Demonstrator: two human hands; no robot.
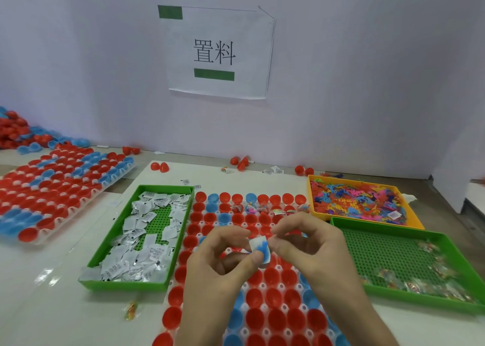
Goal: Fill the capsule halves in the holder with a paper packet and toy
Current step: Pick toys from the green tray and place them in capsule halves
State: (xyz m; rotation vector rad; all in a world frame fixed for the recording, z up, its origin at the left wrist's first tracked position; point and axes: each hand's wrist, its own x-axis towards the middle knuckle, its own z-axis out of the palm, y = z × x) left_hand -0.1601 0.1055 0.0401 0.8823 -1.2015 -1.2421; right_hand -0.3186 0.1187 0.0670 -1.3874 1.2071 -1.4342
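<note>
A white holder (202, 223) full of red and blue capsule halves (273, 316) lies in front of me. Several halves in its second row hold colourful contents (262, 209). Above the holder's middle, my left hand (223, 261) and my right hand (309, 243) together pinch a small white paper packet with a blue toy (261, 247) against it. A green tray (105, 251) at the left holds many white paper packets (139, 240). An orange tray (417, 222) at the right holds small colourful toys (357, 201).
A second green tray (393, 301) at the right holds wrapped items along its near edge. Another filled holder (52, 188) lies far left, with a heap of loose capsules (18, 130) behind it. Loose red capsules (160, 166) and packets lie by the wall. A wrapped piece (131, 310) lies on the table.
</note>
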